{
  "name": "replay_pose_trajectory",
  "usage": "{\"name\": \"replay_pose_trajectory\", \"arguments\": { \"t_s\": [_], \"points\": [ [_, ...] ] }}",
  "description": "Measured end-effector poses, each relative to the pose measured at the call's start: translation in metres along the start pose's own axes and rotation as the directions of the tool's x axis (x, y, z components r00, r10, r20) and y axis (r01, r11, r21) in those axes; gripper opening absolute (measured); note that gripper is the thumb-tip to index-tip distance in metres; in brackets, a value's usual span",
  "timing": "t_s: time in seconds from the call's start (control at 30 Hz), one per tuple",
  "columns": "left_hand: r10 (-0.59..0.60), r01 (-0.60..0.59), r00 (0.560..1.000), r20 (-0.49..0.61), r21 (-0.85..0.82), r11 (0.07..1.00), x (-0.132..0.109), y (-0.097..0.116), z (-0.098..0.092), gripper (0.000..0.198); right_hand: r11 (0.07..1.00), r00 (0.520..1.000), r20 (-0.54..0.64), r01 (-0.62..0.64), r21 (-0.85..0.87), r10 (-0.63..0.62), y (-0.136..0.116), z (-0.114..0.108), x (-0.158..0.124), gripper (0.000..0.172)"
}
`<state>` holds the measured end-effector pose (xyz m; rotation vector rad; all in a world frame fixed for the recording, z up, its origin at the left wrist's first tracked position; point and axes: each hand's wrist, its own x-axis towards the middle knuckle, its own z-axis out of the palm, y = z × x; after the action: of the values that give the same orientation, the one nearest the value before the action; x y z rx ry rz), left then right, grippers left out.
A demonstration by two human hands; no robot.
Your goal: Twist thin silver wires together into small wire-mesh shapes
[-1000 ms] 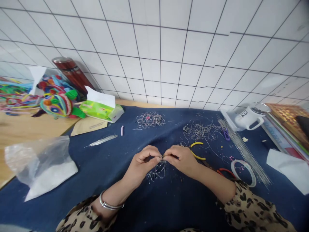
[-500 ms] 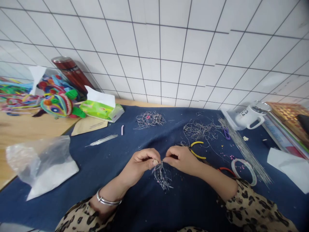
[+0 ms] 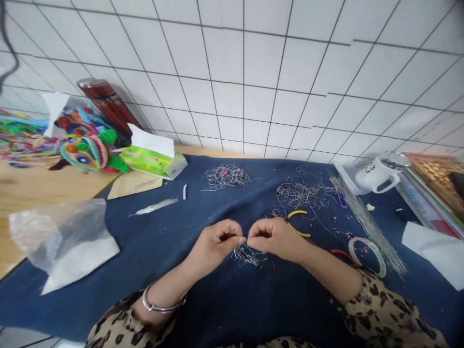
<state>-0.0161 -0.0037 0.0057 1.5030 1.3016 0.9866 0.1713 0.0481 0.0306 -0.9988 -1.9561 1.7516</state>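
Observation:
My left hand and my right hand meet fingertip to fingertip over the dark blue cloth. Both are closed in a pinch on thin wire at the top of a small silvery wire bundle, which hangs just below the fingers. Dark bits show among its strands; the pinched ends themselves are hidden. Just beyond my right hand lie pliers with yellow handles. Farther back sit a tangled wire heap and another wire tangle with a pink bit.
Straight wires, a clear ring-shaped spool, a red handle and a white mug are at right. At left are a plastic bag, a tissue pack, a colourful fuzzy figure and a red flask.
My fingertips have come together, with the left thumb now close to the right fingers. The wire bundle has swung up and sits nearer my hands. The view has shifted slightly.

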Motion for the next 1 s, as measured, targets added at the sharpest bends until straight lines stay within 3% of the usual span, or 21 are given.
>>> {"name": "replay_pose_trajectory", "arguments": {
  "t_s": [0.23, 0.47, 0.67, 0.83, 1.0],
  "points": [
    [0.178, -0.184, 0.983, 0.05, 0.192, 0.964, -0.003, 0.011, -0.003, 0.011, 0.999, 0.994, -0.106, 0.032, -0.01, -0.033, -0.001, 0.008, -0.001, 0.012],
    [0.19, -0.208, 0.976, 0.109, 0.193, 0.959, -0.004, 0.013, -0.009, 0.01, 1.0, 0.994, -0.108, 0.012, 0.007, -0.011, 0.001, 0.007, -0.001, 0.014],
    [0.221, -0.237, 0.971, 0.092, 0.255, 0.937, -0.005, 0.013, -0.005, 0.011, 0.999, 0.992, -0.123, 0.007, -0.033, -0.011, -0.006, 0.014, -0.005, 0.009],
    [0.264, -0.273, 0.962, 0.075, 0.19, 0.943, -0.005, 0.008, -0.006, 0.012, 0.958, 0.967, -0.146, 0.173, -0.229, -0.21, -0.014, 0.015, -0.009, 0.007],
    [0.29, -0.289, 0.953, 0.083, -0.026, 0.957, -0.004, 0.004, -0.014, 0.01, 0.845, 0.887, -0.169, 0.328, -0.423, -0.429, -0.011, 0.005, -0.008, 0.012]
  ]
}}
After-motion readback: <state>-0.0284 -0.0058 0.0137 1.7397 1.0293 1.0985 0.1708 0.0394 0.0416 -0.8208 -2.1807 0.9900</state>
